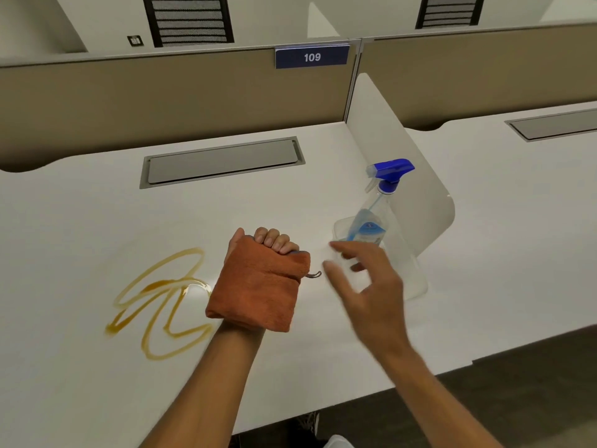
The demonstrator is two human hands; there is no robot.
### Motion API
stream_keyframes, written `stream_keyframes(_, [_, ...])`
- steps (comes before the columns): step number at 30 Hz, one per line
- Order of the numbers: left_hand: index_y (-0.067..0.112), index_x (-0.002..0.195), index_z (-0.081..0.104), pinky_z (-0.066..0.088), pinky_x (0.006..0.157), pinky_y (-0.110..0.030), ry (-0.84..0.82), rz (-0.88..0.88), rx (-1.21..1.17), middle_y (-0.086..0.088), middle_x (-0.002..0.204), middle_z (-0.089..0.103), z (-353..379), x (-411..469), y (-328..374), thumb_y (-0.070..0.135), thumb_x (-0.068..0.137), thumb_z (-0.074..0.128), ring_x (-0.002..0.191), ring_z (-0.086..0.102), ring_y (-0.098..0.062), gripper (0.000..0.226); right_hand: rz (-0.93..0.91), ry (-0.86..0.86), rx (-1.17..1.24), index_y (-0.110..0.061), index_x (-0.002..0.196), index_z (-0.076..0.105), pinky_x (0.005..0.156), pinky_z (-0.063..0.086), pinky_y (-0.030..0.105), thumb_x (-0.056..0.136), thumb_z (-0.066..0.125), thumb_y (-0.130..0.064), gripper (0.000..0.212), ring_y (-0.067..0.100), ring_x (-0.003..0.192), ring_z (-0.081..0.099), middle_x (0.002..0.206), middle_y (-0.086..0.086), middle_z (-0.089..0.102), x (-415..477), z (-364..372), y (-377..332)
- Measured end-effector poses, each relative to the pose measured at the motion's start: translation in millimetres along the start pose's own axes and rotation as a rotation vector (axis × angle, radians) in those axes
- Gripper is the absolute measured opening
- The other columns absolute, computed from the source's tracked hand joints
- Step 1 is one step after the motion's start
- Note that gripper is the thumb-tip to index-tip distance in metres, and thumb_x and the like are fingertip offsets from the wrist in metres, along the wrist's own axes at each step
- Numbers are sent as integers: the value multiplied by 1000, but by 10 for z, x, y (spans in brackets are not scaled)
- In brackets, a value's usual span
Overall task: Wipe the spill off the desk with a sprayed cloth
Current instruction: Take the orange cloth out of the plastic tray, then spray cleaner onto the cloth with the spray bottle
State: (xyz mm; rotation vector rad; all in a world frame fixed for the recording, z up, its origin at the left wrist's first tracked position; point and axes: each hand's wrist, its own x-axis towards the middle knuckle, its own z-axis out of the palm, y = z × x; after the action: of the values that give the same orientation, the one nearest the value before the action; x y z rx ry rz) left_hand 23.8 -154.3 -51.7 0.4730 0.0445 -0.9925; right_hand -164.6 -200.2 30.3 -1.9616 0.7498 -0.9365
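A brown looping spill (155, 302) lies on the white desk (80, 221) at the left. My left hand (271, 240) is shut on a folded orange cloth (258, 286), held just right of the spill with the cloth draped over the back of the hand. My right hand (365, 286) hovers open and blurred, fingers spread, just in front of a clear spray bottle (371, 221) with a blue trigger head. The bottle stands in a clear plastic tub (407, 273) at the right of the desk.
A grey cable-hatch lid (223, 161) is set into the desk at the back. A tan partition bearing a blue "109" sign (311, 56) closes the far side. A white side divider (403, 150) stands behind the bottle. The desk's front edge runs diagonally at lower right.
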Motion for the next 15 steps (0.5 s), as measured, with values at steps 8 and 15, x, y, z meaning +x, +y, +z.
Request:
stream_keyframes(8, [16,57,60,50,55,-26,-88,-69,-73,2,55,58,36,84,-76,52,82,46,51,55,-14,46,446,207,-18,-26,118,56,95,57,37,76,85,-31,52,13,100,60,117,1,63,906,-303,1024])
stream_keyframes(15, [14,58,58,50,54,-27,-139,-71,19,1,56,57,75,78,-70,45,76,63,51,54,-15,36,374,-122,95,-38,114,52,104,45,35,79,83,-23,48,10,111,62,115,-20,63,1459,-306,1200])
